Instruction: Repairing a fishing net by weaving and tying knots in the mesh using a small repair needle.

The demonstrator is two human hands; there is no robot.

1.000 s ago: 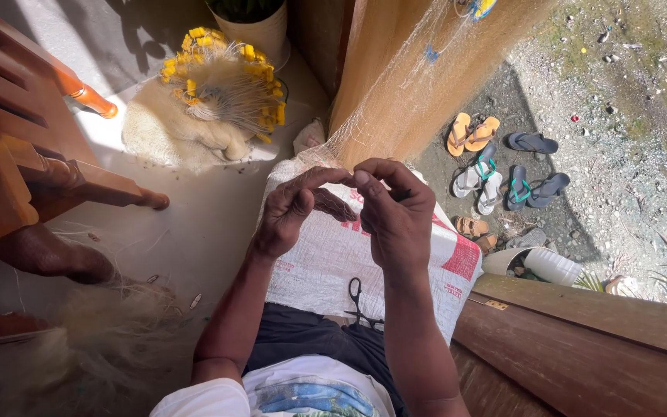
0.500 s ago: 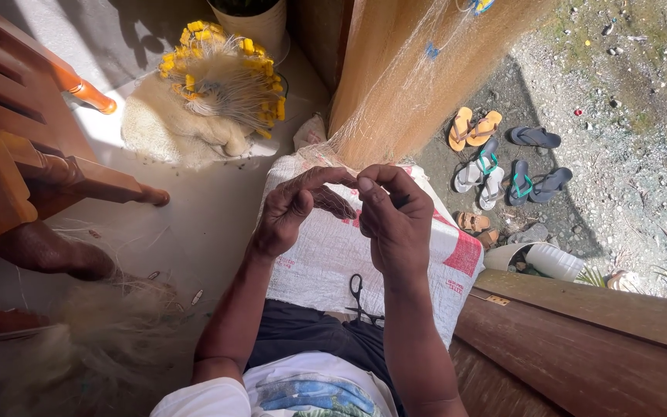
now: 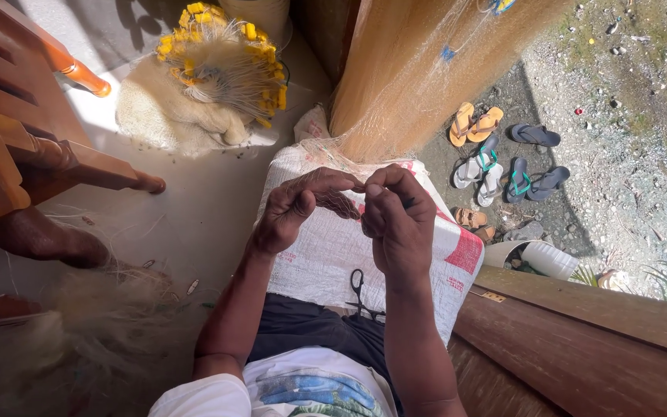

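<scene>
Both hands, left hand and right hand, pinch fine fishing net shut-fingered above a woven sack.

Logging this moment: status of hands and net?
Left hand and right hand pinching fine net together. Scissors idle on lap sack.

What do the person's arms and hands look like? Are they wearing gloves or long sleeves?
No gloves: the left hand and right hand are bare, with no rings or watch that I can see. Both forearms are bare too. A short white sleeve shows at the left shoulder, part of a white shirt with a colourful print.
</scene>
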